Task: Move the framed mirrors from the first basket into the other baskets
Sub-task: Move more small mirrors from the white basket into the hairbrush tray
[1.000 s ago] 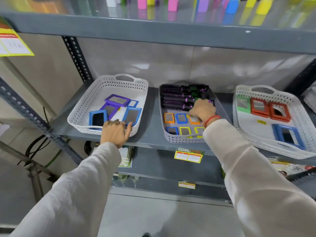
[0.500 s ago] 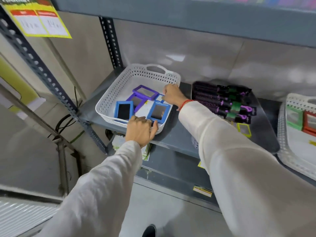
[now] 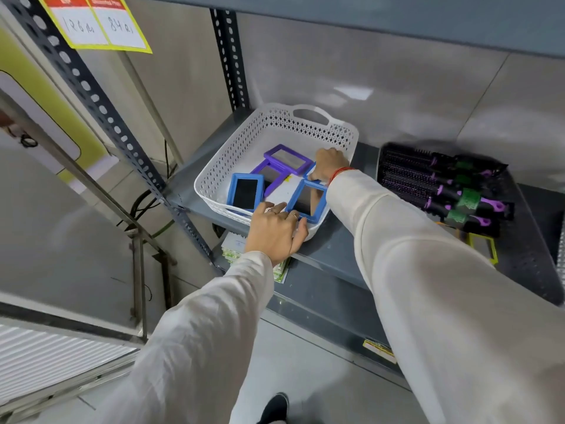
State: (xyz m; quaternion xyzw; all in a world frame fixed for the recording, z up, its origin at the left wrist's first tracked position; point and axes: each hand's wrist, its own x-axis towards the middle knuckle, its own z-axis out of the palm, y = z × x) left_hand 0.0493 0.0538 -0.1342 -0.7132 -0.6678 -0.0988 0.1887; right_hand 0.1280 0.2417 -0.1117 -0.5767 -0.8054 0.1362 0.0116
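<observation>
Right hand (image 3: 331, 163) now inside white basket (image 3: 244, 142), among mirrors (image 3: 286, 157)

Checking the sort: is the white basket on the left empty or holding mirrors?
Not empty: the white basket holds two purple-framed mirrors and at least two blue-framed mirrors.

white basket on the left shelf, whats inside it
Two overlapping purple-framed mirrors at the back, a dark-faced blue-framed mirror front left, a reflective blue-framed mirror front right. The right hand holds a third blue frame, mostly covered. The left hand grips the front rim of the white basket.
</observation>
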